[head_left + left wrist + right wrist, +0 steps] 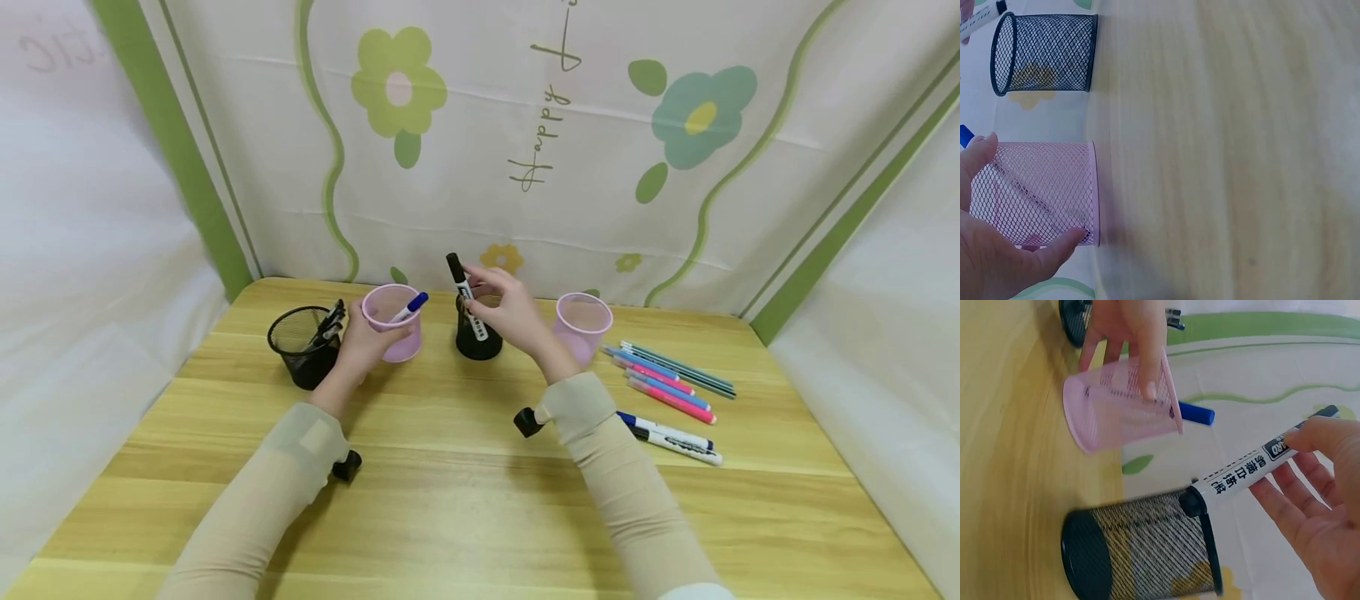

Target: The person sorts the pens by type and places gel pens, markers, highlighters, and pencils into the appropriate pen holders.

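My left hand (363, 342) grips the side of a pink mesh pen cup (1041, 181), thumb and fingers spread round it. Inside leans a white marker with a blue cap (1196, 413), its capped end sticking out past the rim. To the right, my right hand (512, 312) pinches a white whiteboard marker (1241, 469) with black ends and dark printing. The marker slants, its lower end right at the rim of a black mesh pen cup (1147, 550) that stands upright on the table.
At the left stands another black mesh cup (303, 371) with black pens. A second pink cup (576, 343) stands behind my right wrist. Right of it lie teal pencils (678, 369), several pink and blue pens (671, 402) and white markers (675, 435). A patterned curtain (465, 200) hangs behind the table.
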Demonstrator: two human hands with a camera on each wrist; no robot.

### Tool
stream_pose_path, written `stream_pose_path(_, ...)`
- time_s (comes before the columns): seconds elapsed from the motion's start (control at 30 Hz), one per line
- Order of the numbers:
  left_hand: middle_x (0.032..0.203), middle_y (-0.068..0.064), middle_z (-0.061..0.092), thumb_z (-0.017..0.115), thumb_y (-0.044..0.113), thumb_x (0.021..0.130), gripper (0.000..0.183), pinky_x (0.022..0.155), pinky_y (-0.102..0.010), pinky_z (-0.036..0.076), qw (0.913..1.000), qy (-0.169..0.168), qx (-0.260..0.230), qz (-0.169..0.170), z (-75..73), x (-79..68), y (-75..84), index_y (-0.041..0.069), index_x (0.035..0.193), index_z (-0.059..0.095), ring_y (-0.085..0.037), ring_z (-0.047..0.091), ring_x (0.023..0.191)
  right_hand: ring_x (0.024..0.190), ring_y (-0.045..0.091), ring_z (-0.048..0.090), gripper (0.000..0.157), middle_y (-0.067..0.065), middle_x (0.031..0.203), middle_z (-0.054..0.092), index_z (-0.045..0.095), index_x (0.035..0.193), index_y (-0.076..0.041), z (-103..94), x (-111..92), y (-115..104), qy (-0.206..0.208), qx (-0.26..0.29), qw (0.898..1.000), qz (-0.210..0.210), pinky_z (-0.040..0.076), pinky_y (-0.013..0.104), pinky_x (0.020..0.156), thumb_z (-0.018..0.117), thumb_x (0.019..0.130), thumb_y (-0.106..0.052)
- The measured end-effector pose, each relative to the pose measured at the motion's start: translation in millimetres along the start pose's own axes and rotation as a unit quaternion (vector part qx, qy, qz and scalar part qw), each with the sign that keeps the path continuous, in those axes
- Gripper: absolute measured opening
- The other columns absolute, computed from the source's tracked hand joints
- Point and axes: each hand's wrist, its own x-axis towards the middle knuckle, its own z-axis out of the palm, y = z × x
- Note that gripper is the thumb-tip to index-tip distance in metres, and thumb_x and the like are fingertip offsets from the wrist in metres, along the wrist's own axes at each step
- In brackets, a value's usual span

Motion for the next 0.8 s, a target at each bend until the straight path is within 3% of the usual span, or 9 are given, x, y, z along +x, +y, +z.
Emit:
stream_pose_path(0.17, 0.154, -0.028, 0.034, 0.083, 0.011, 0.086, 0.094, 0.117, -0.049, 0.033, 1.0, 0.001, -0.002, 0.001, 0.0, -1.1, 1.6, -0.003, 0.151, 0.018, -0.041, 0.036, 0.142, 0.114, 0.032, 0.063, 0.061, 0.017, 0.126, 0.057, 0.046, 0.151, 0.001, 14.9, 6, -1, 0.035, 0.059, 0.997, 0.034, 0.057, 0.033, 0.09, 0.067, 0.094, 0.004)
stream_pose_path(0.3, 0.154, -0.028, 0.034, 0.083, 0.011, 0.086, 0.094, 0.118, -0.05, 0.033, 1.0, 0.0, -0.001, 0.001, 0.5, -1.5, 2.6, -0.004, 0.151, 0.017, -0.041, 0.036, 0.142, 0.108, 0.027, 0.062, 0.054, 0.014, 0.12, 0.057, 0.051, 0.146, 0.004, 27.5, 11, -1, 0.081, 0.136, 0.987, 0.039, 0.054, 0.028, 0.087, 0.065, 0.093, 0.007)
stream_pose_path(0.47, 0.153, -0.029, 0.035, 0.083, 0.009, 0.086, 0.092, 0.117, -0.049, 0.034, 1.0, 0.001, -0.008, 0.005, 1.2, -1.2, 1.6, -0.004, 0.15, 0.019, -0.041, 0.037, 0.141, 0.098, 0.016, 0.059, 0.041, 0.004, 0.107, 0.055, 0.055, 0.132, 0.004, 43.3, 15, -1, 0.138, 0.226, 0.964, 0.036, 0.056, 0.025, 0.081, 0.064, 0.093, 0.01)
stream_pose_path(0.6, 0.152, -0.029, 0.037, 0.084, 0.008, 0.084, 0.091, 0.117, -0.048, 0.034, 0.9999, 0.007, -0.006, 0.009, 1.5, -0.5, 0.4, -0.005, 0.148, 0.02, -0.04, 0.038, 0.14, 0.092, 0.012, 0.06, 0.034, 0.001, 0.101, 0.056, 0.054, 0.125, 0.005, 54.7, 17, -3, 0.169, 0.296, 0.94, 0.027, 0.059, 0.034, 0.088, 0.064, 0.094, 0.013)
stream_pose_path(0.67, 0.151, -0.029, 0.037, 0.084, 0.008, 0.084, 0.092, 0.118, -0.048, 0.033, 0.9999, 0.008, -0.003, 0.01, 1.3, -0.1, 0.3, -0.004, 0.149, 0.02, -0.04, 0.038, 0.14, 0.09, 0.012, 0.062, 0.032, 0.002, 0.099, 0.057, 0.054, 0.122, 0.006, 60.1, 17, -5, 0.177, 0.313, 0.933, 0.024, 0.059, 0.038, 0.09, 0.064, 0.094, 0.014)
stream_pose_path(0.8, 0.152, -0.029, 0.036, 0.085, 0.01, 0.084, 0.094, 0.118, -0.049, 0.032, 0.9999, 0.007, 0.002, 0.01, 0.0, 0.2, 0.5, -0.004, 0.15, 0.019, -0.041, 0.038, 0.141, 0.096, 0.017, 0.065, 0.029, 0.003, 0.101, 0.06, 0.055, 0.121, 0.009, 69.1, 15, -6, 0.171, 0.263, 0.949, 0.043, 0.058, 0.034, 0.091, 0.067, 0.095, 0.009)
